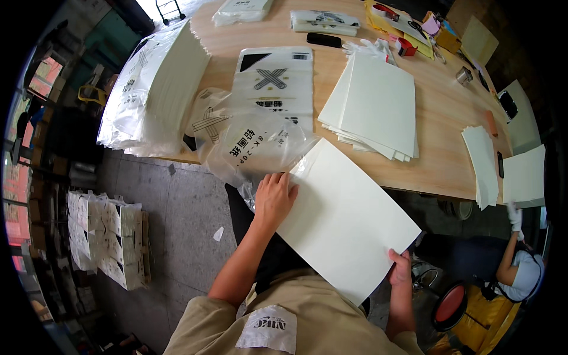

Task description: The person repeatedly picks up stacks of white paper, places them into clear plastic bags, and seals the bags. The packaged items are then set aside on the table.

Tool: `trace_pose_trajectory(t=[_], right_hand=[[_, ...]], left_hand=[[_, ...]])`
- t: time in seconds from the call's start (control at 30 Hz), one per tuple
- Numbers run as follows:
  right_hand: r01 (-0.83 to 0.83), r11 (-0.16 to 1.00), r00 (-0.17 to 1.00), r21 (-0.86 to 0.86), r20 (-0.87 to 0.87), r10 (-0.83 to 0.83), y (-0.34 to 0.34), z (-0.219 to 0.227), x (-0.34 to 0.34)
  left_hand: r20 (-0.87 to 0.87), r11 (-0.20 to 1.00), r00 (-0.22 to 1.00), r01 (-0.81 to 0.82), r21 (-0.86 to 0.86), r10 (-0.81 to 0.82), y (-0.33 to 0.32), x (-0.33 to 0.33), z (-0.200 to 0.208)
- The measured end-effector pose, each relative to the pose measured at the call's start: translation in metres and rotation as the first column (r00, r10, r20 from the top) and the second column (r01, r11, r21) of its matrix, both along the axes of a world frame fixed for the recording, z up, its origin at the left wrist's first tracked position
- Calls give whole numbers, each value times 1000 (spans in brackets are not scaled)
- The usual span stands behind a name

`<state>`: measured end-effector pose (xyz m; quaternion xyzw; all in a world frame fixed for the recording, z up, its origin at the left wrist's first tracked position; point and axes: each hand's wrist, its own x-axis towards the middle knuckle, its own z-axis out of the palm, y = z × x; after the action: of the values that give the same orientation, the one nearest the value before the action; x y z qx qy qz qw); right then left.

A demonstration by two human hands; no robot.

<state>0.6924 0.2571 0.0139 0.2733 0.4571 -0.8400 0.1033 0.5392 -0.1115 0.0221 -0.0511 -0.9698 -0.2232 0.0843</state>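
clear bag (254, 139): limp, probably slippery. my left hand (276, 198) sits at bag and paper, fingers curled (whether pinching, i cannot tell). white paper (349, 228): between my hands, upper end at the bag; judged light, stiffish, easily creased; hold by opposite edges. my right hand (400, 266) grips its right edge, thumb on top.

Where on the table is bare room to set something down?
Widest bare patch of table: between the loose paper stack and the fanned sheets at right. A narrow strip parts that stack from the printed bags. Crowded: left, by the wrapped pile; far right, around red tape.
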Motion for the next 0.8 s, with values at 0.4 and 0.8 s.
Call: trace_pose_trajectory(t=[0.4,0.8], right_hand=[[-37,999,998,-14,-47,37,-3,6,-9],[5,999,996,-48,-88,-9,-15,18,-9]], left_hand=[[-196,990,972,137,25,-130,17,-6,18],[-141,995,985,-93,23,95,-43,42,35]])
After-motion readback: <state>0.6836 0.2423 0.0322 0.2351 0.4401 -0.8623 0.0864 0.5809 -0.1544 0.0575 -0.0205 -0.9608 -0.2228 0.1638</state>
